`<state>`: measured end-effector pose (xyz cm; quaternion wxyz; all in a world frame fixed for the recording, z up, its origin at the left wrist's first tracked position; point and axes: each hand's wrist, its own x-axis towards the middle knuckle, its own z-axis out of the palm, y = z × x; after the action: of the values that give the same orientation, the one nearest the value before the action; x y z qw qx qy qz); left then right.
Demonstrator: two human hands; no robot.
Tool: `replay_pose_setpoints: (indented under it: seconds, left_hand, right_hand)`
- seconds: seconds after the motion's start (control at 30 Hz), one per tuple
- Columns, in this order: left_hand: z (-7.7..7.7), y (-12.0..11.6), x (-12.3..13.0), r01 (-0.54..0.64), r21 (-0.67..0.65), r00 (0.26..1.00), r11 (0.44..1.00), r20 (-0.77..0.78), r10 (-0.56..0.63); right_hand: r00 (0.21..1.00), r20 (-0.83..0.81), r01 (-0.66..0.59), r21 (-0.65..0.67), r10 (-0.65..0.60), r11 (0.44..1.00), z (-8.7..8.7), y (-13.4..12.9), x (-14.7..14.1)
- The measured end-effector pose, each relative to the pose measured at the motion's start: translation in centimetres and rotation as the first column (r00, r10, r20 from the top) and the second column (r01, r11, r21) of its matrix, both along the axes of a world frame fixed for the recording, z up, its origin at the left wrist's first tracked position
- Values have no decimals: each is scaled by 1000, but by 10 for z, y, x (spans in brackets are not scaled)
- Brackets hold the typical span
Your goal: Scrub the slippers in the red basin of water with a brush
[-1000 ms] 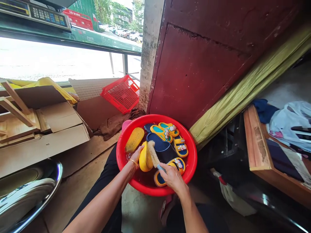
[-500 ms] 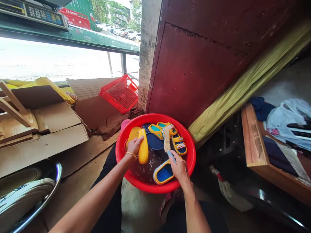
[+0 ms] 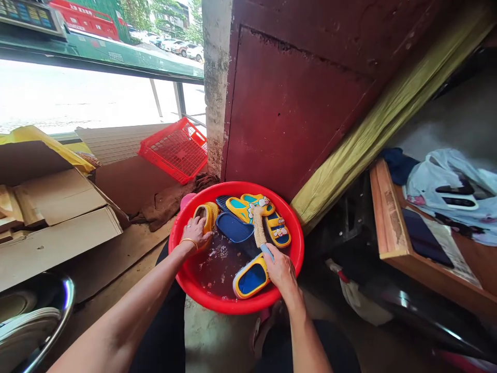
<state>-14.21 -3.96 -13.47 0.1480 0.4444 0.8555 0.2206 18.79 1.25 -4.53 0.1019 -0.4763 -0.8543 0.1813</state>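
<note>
A red basin (image 3: 298,243) holds dark, bubbly water and several children's slippers. At its left side, my left hand (image 3: 196,232) grips the near edge of a yellow slipper (image 3: 210,213), fingers at its opening. My right hand (image 3: 281,267) is closed round the blue handle of a scrubbing brush (image 3: 259,228), whose pale bristles point away from me. Just below the brush lies a yellow slipper with a blue insole (image 3: 253,278). Yellow-and-teal slippers (image 3: 239,207), a yellow-and-navy slipper (image 3: 278,230) and a navy slipper (image 3: 234,228) rest toward the far side.
Behind the basin stands a dark red door (image 3: 295,103) with a yellowish cloth (image 3: 349,155) slanting beside it. A red plastic crate (image 3: 174,150) leans at the back left near cardboard (image 3: 66,223). A shiny metal bowl (image 3: 66,305) sits front left; a wooden drawer (image 3: 392,228) is at right.
The yellow slipper in my left hand has turned, its opening now facing up, and moved away from the basin's middle. The brush stays in my right hand. The view has shifted slightly right.
</note>
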Motion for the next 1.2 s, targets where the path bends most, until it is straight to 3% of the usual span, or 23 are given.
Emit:
replay_pose_setpoints:
  seconds: [0.17, 0.33, 0.47, 0.57, 0.63, 0.7, 0.8, 0.93, 1.07, 1.2]
  left_hand:
    - [-9, 0, 5, 64, -165, 997, 984, -20, -68]
    - [16, -4, 2, 98, -165, 991, 981, -74, -111]
    - [37, -8, 28, 97, 109, 987, 989, -141, -81]
    - [38, -8, 70, 214, 313, 943, 925, 182, -280]
    - [33, -6, 98, 108, 376, 850, 920, 446, -282]
    - [28, -4, 118, 21, 370, 805, 929, 545, -236]
    - [24, -1, 130, -74, 360, 785, 930, 596, -168]
    - [23, 3, 128, -177, 357, 739, 917, 664, -115]
    - [19, 2, 132, -198, 347, 711, 917, 694, -109]
    - [11, -8, 145, -200, 338, 751, 919, 655, -78]
  right_hand:
    - [990, 139, -7, -6, 8, 1000, -3, -2, -4]
    - [991, 132, -16, -10, 17, 1000, 0, -1, -2]
    - [991, 132, -9, -17, 12, 1000, 1, -2, 1]
    - [992, 125, -2, -20, 4, 1000, 0, -4, 0]
    - [994, 112, -5, -20, 7, 1000, 0, -4, 1]
    - [994, 111, -12, -23, 14, 1000, 2, -4, 2]
    - [994, 106, 1, -4, -1, 1000, 5, -8, 4]
    - [993, 109, -50, 59, 44, 997, -1, -26, -2]
    - [990, 143, -11, 70, 1, 997, -14, -38, -14]
    - [982, 175, 64, 11, -65, 998, -18, -27, -25]
